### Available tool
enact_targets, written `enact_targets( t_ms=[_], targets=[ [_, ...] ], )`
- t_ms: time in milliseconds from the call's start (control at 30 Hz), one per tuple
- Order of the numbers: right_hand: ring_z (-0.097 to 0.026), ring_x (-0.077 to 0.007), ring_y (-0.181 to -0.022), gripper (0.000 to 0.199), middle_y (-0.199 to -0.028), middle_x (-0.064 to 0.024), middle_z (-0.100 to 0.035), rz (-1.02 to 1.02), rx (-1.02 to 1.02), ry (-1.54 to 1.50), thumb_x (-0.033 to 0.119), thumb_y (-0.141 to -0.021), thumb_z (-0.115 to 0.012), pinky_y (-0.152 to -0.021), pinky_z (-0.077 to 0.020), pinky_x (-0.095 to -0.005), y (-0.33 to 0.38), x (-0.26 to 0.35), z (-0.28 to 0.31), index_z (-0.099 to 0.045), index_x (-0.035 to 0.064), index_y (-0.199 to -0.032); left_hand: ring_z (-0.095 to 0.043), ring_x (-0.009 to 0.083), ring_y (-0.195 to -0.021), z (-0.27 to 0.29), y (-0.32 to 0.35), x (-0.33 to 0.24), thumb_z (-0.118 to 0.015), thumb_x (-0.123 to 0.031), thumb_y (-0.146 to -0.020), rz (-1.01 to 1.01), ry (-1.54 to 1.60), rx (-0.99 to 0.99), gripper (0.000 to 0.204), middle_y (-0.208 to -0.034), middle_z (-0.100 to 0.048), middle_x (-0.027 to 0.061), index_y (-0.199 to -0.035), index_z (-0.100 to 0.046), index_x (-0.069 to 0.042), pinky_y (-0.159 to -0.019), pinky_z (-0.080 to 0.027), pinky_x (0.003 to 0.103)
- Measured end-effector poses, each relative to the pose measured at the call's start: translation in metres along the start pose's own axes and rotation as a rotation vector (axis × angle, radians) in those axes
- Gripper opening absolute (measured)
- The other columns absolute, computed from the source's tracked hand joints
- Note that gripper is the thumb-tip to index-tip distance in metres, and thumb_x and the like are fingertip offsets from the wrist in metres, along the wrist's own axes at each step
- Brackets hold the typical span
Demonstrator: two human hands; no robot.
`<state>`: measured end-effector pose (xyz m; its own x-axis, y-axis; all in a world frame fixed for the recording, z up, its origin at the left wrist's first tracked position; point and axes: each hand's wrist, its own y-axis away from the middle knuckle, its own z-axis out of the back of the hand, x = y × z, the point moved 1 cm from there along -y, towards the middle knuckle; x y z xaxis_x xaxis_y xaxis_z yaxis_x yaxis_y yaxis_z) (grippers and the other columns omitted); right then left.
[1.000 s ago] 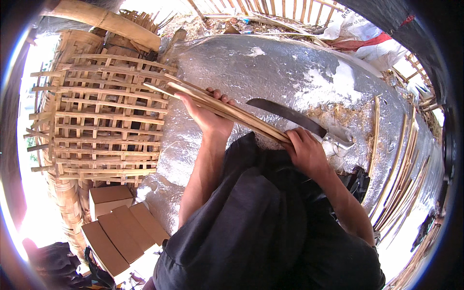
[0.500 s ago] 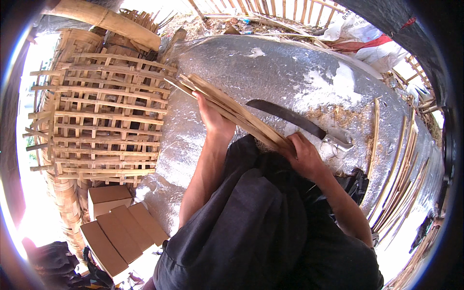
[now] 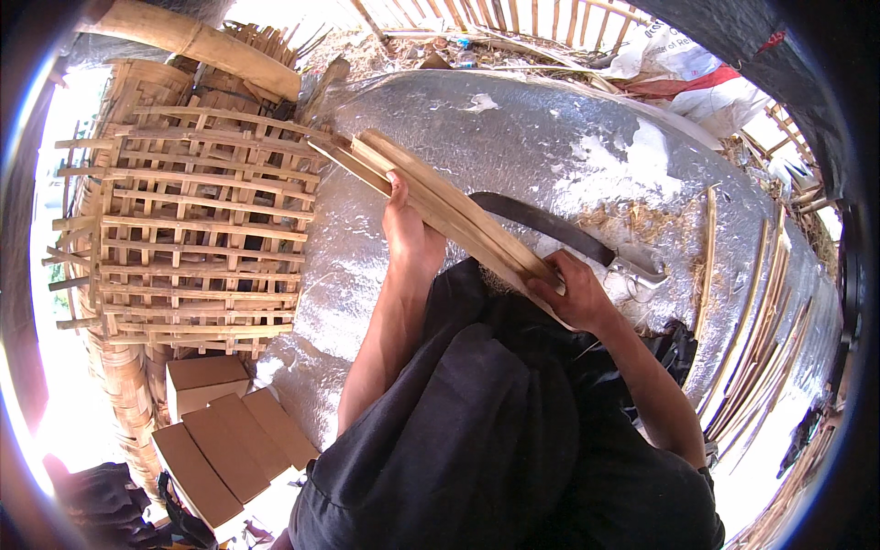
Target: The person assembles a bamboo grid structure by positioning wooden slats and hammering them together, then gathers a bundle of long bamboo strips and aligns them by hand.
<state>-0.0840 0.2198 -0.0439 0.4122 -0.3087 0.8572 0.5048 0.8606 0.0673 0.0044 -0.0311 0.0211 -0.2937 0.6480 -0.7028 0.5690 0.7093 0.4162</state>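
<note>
A bundle of split bamboo strips (image 3: 467, 223) slants across in front of me, its far end up and to the left. My left hand (image 3: 408, 225) is closed round the bundle's underside near the middle, thumb up along its edge. At the lower right end, my right hand (image 3: 576, 291) grips the strips with fingers over the top. Just beyond the bundle lies a machete (image 3: 550, 227) with a dark curved blade, partly hidden by the strips. Its pale handle (image 3: 640, 266) points right, close to my right hand.
A silvery sheet (image 3: 412, 110) covers the ground. On the left stands a woven bamboo lattice (image 3: 202, 229), with a cardboard box (image 3: 220, 440) below it. Long thin bamboo strips (image 3: 747, 339) lie at the right. White sacks (image 3: 678, 73) are at the far right.
The bamboo bundle has turned slightly in my hands, showing broader faces of the strips. My right hand has shifted a little to the right along it. The machete stays put.
</note>
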Motion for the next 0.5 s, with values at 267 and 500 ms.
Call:
enact_targets(
  t_ms=[267, 500],
  targets=[
    [-0.069, -0.0371, -0.089, 0.036, -0.095, -0.0229, -0.068, -0.047, 0.050, -0.078, 0.033, -0.098, -0.070, -0.077, -0.0521, -0.0448, -0.007, 0.004, 0.004, -0.059, 0.0014, -0.110, -0.057, 0.0277, -0.119, -0.013, 0.011, -0.003, -0.047, -0.042, -0.109, -0.098, -0.240, -0.061, 0.048, -0.128, -0.056, 0.0135, -0.138, -0.046, -0.004, -0.103, -0.045, 0.048],
    [-0.062, -0.0206, -0.085, 0.034, -0.092, -0.0126, -0.064, -0.215, 0.034, -0.301, 0.028, -0.098, -0.072, -0.077, -0.0509, -0.0377, -0.004, -0.001, 0.006, -0.056, 0.0015, -0.111, -0.065, 0.0138, -0.086, -0.012, 0.023, -0.026, -0.059, -0.025, -0.106, -0.303, -0.564, 0.237, 0.027, -0.101, -0.065, 0.0049, -0.121, -0.059, -0.002, -0.077, -0.055, 0.031]
  ],
)
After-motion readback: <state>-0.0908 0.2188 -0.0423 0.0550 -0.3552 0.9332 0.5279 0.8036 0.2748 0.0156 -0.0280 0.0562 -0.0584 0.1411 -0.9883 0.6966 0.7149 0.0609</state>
